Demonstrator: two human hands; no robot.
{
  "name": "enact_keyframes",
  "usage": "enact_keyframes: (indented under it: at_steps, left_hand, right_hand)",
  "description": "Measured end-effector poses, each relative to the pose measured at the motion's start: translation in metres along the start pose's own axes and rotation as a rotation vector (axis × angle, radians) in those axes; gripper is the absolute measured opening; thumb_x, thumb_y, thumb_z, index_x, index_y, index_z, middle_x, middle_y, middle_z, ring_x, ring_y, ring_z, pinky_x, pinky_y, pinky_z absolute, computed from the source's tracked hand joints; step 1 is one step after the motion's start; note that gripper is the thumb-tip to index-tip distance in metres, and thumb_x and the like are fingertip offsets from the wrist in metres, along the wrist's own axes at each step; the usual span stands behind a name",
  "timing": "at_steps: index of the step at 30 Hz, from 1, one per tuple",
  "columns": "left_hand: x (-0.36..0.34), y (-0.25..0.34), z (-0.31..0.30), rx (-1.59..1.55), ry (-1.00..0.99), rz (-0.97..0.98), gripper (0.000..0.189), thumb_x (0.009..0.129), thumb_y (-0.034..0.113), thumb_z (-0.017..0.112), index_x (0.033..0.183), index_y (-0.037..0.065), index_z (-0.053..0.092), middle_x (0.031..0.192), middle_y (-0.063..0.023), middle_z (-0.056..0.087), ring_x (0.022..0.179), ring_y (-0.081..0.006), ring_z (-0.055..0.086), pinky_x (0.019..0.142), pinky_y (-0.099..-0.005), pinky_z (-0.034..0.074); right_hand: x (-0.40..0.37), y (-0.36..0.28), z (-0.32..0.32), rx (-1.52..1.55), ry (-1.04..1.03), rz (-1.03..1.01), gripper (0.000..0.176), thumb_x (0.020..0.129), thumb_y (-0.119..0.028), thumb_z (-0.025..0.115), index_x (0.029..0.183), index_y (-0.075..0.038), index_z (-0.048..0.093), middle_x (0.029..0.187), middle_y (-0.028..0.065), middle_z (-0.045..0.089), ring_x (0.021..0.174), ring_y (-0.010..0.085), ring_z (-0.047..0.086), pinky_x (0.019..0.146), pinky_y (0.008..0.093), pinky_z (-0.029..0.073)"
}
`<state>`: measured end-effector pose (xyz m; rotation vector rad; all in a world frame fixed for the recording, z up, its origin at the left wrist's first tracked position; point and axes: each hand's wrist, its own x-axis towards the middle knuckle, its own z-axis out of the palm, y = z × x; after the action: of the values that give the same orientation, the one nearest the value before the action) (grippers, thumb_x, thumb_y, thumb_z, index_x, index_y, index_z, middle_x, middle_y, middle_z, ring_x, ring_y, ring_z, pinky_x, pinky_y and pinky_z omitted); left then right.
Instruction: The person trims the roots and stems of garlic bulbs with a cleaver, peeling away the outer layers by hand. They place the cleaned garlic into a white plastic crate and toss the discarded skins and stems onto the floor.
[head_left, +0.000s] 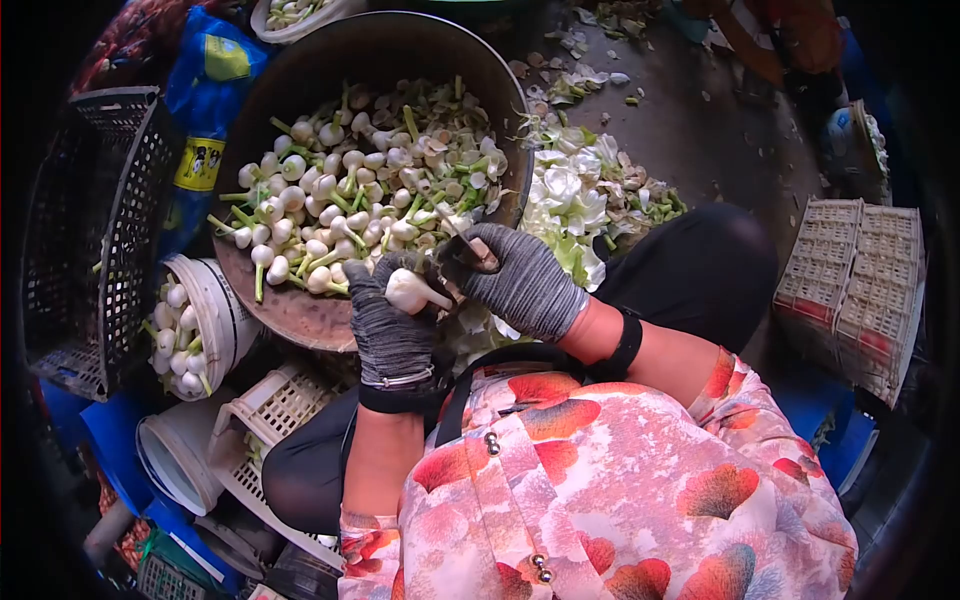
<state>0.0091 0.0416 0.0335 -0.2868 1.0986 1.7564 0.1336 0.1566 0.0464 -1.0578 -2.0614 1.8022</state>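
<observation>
My left hand [388, 335], in a grey knit glove, is closed around a white garlic bulb [408, 291] whose short cut stem points right. Close beside it, my right hand [535, 285], gloved alike, grips a small knife by its wooden handle [484, 257]. The knife's thin blade [449, 222] points up and to the left, over the basin. Both hands are at the near rim of a wide metal basin [290, 325], which holds many garlic bulbs [335, 190] with green stems, along with loose skins. My right fingertips are partly hidden.
A white bucket of garlic bulbs [222, 310] leans left of the basin, below a black crate [95, 240]. Peelings [585, 195] lie heaped on the floor to the right. White baskets [855, 280] stand far right. Another person's arm [745, 40] shows at top right.
</observation>
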Motion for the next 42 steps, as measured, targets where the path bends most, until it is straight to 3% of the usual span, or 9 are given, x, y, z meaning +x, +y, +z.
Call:
enact_keyframes:
  at_steps: [4, 7, 16, 22, 30, 33, 35, 38, 42]
  left_hand:
    - [0.001, -0.003, -0.016, 1.653, 0.023, 0.691, 0.069, 0.083, 0.067, 0.052, 0.117, 0.007, 0.056, 0.11, -0.0111, 0.059, 0.096, -0.0268, 0.058, 0.098, -0.0397, 0.039]
    - [-0.001, -0.011, 0.007, 0.011, -0.289, 0.132, 0.051, 0.087, 0.047, 0.062, 0.114, 0.004, 0.057, 0.1, -0.0097, 0.062, 0.093, -0.0227, 0.06, 0.087, -0.036, 0.045]
    - [-0.028, -0.011, 0.005, 0.955, -0.324, 0.391, 0.053, 0.075, 0.005, 0.058, 0.123, 0.004, 0.037, 0.109, -0.0089, 0.052, 0.099, -0.0185, 0.055, 0.092, -0.0309, 0.044]
    - [-0.038, -0.01, 0.012, 0.636, -0.352, 0.311, 0.041, 0.081, 0.015, 0.06, 0.117, 0.005, 0.042, 0.101, -0.0073, 0.056, 0.085, -0.0129, 0.055, 0.08, -0.0269, 0.046]
    - [-0.03, -0.015, -0.001, 0.356, 0.024, 0.23, 0.029, 0.094, 0.036, 0.053, 0.095, 0.008, 0.055, 0.075, -0.0008, 0.055, 0.07, -0.0101, 0.053, 0.065, -0.0242, 0.044]
    - [-0.023, -0.013, -0.009, 0.14, 0.125, 0.11, 0.035, 0.095, 0.044, 0.049, 0.09, 0.009, 0.057, 0.075, -0.0021, 0.057, 0.07, -0.0127, 0.055, 0.064, -0.0259, 0.046]
    - [-0.031, -0.005, 0.006, 0.076, 0.146, 0.107, 0.035, 0.096, 0.042, 0.048, 0.09, 0.009, 0.057, 0.077, -0.003, 0.058, 0.072, -0.0141, 0.056, 0.065, -0.0271, 0.047]
    - [-0.038, -0.003, 0.001, 1.161, 0.094, 0.613, 0.03, 0.082, 0.025, 0.064, 0.105, 0.008, 0.057, 0.094, -0.0109, 0.061, 0.088, -0.0266, 0.058, 0.077, -0.0373, 0.049]
    - [-0.033, -0.007, 0.001, 1.475, 0.088, 0.769, 0.032, 0.086, 0.026, 0.058, 0.112, 0.008, 0.056, 0.103, -0.0107, 0.058, 0.098, -0.0267, 0.055, 0.088, -0.0383, 0.046]
  right_hand:
    - [-0.006, 0.0, 0.001, -0.241, 0.092, -0.205, 0.029, 0.075, -0.029, 0.075, 0.089, -0.005, 0.063, 0.08, 0.016, 0.062, 0.077, 0.0345, 0.062, 0.068, 0.038, 0.05]
    - [-0.01, -0.003, 0.001, -0.363, 0.069, -0.2, 0.028, 0.071, -0.024, 0.075, 0.09, -0.007, 0.064, 0.082, 0.016, 0.062, 0.077, 0.0355, 0.062, 0.069, 0.0405, 0.05]
    - [-0.01, -0.007, -0.008, -0.372, -0.017, -0.104, 0.03, 0.069, -0.021, 0.075, 0.093, -0.006, 0.064, 0.084, 0.0148, 0.064, 0.078, 0.0339, 0.063, 0.071, 0.0388, 0.051]
    - [-0.01, -0.01, -0.021, 0.166, -0.104, 0.187, 0.028, 0.087, -0.026, 0.066, 0.102, -0.002, 0.065, 0.084, 0.0069, 0.069, 0.073, 0.0098, 0.062, 0.069, 0.0274, 0.051]
    - [-0.019, -0.002, -0.007, 0.102, -0.116, 0.116, 0.029, 0.087, -0.03, 0.067, 0.099, -0.003, 0.064, 0.084, 0.006, 0.069, 0.076, 0.0114, 0.063, 0.071, 0.0269, 0.05]
    - [-0.022, 0.003, 0.002, 0.11, -0.188, 0.055, 0.049, 0.083, -0.043, 0.067, 0.105, 0.0, 0.062, 0.084, 0.0194, 0.067, 0.08, 0.0325, 0.065, 0.074, 0.0377, 0.051]
    - [-0.021, 0.005, 0.005, 0.016, -0.141, -0.038, 0.053, 0.08, -0.045, 0.069, 0.106, 0.001, 0.062, 0.085, 0.0201, 0.067, 0.082, 0.0325, 0.066, 0.075, 0.0385, 0.051]
    - [-0.019, 0.004, 0.006, 0.041, -0.121, -0.062, 0.05, 0.08, -0.045, 0.069, 0.104, -0.001, 0.064, 0.086, 0.0202, 0.066, 0.082, 0.0332, 0.066, 0.074, 0.0386, 0.051]
    - [-0.014, -0.003, 0.005, -0.113, -0.102, -0.04, 0.041, 0.079, -0.042, 0.069, 0.097, -0.005, 0.065, 0.084, 0.0192, 0.066, 0.079, 0.0357, 0.065, 0.07, 0.0406, 0.051]
